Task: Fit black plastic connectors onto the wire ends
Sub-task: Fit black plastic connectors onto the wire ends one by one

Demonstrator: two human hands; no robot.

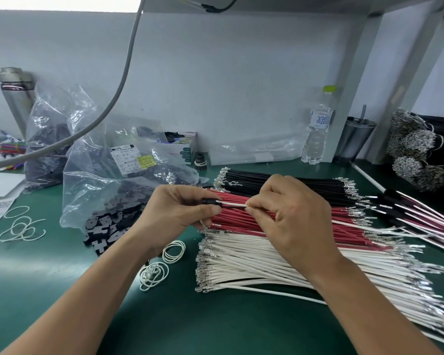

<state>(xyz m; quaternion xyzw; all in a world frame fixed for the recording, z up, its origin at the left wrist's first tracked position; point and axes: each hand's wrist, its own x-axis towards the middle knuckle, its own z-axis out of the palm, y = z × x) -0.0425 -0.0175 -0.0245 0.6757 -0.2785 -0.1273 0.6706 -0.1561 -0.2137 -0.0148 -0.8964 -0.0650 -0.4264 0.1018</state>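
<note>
Above stacked red wires [244, 221], the left hand [180, 211] pinches a black connector [212, 202] steady while the right hand [287, 213], fingertips closed on a white wire [235, 204], lines its terminal up for insertion.

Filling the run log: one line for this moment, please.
step: inserting white wire | left hand: holds black connector | right hand: pinches wire | seated: cannot tell

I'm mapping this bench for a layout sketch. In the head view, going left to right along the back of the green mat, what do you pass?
Metal cylinder → clear bags of black connectors → small open cardboard box → clear water bottle with green cap → dark tumbler with straw → bundles of terminal-tipped wires.
</note>
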